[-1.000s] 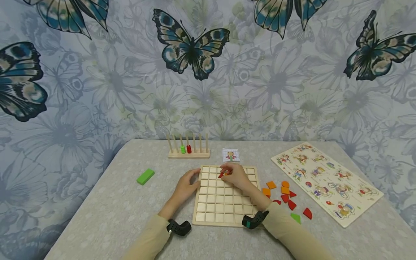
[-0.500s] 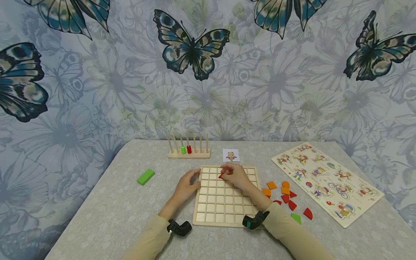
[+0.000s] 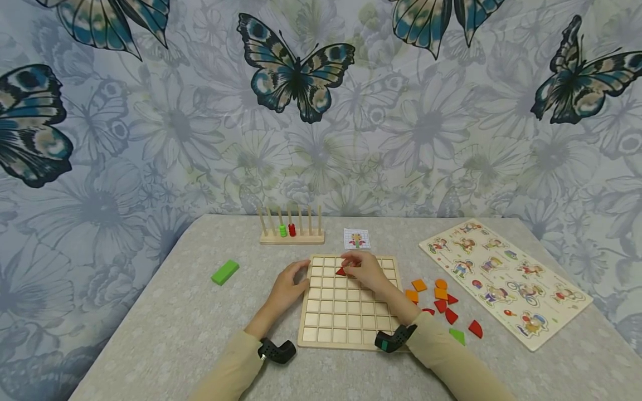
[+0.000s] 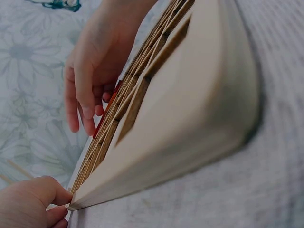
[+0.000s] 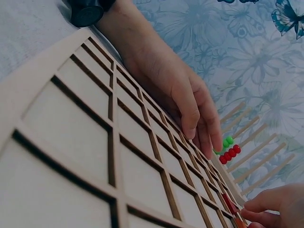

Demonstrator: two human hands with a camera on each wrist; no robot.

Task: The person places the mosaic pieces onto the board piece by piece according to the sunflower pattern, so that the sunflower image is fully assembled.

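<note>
Nearest the person, the wooden grid board [image 3: 348, 303] lies flat on the grey table [image 3: 175, 328], its long axis running away from the body toward the wall, with both sleeves coming in over the near edge. The left hand [image 3: 287, 288] rests on the board's left edge about halfway up; its fingers lie fairly straight along the frame and hold nothing, the fingertips touching the rim, as the right wrist view also shows. The right hand [image 3: 365, 269] reaches further, across to the board's second row from the far side, and its curled fingers pinch a small red piece [image 3: 342, 272] right at the grid. So the piece sits ahead of and slightly right of the left hand, directly under the right hand's fingertips, and the right hand is plainly the nearer one. In the left wrist view the red piece [image 4: 105, 113] shows as a thin sliver at the board's surface; it looks to be touching the grid, though whether it is seated in a cell cannot be told from this angle. To the right of the board, a scatter of orange, red and green pieces [image 3: 441, 306] lies loose on the table. Beyond the board's far edge stand a pattern card [image 3: 356, 239] and a peg rack [image 3: 291, 229] with green and red beads
</note>
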